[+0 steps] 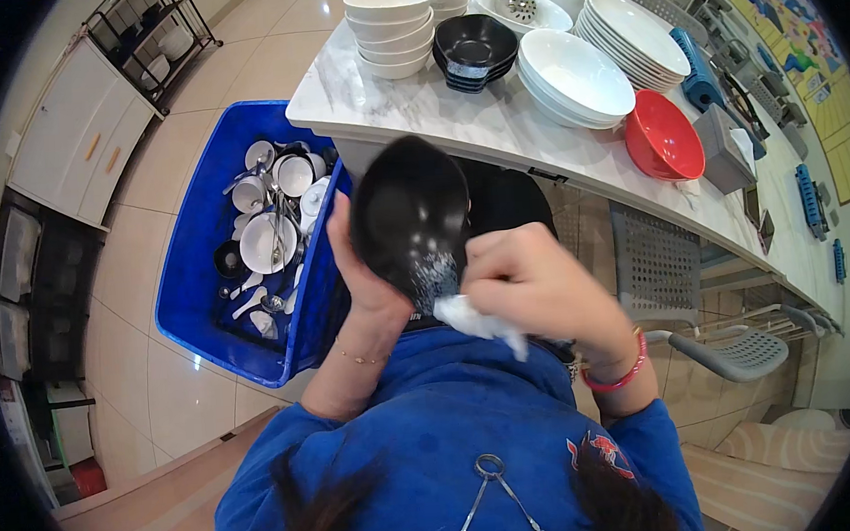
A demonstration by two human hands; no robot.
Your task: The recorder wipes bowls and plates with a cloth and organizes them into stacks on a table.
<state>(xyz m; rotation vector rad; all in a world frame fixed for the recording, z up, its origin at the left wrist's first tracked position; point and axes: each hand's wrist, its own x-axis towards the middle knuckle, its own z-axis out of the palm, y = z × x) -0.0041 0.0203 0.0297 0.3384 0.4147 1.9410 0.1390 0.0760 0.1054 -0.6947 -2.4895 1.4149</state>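
A black bowl with a speckled pale patch [410,208] is tilted in my left hand [368,272], which grips it from the left and below. My right hand [536,284] pinches a crumpled white tissue or cloth [476,319] against the speckled end of the bowl. To the left, a blue plastic tub [185,280] holds white bowls [268,242], cups, spoons and ladles. On the marble-patterned table stand a stack of similar black bowls [476,43], stacked white bowls [390,30] and a red bowl [664,136].
Wide white bowls [575,74], stacked plates [637,30] and a grey tissue box [721,149] stand along the table [729,225]. A grey perforated chair [729,349] is below it at the right. A white cabinet [81,133] and a black rack [141,42] stand at the left.
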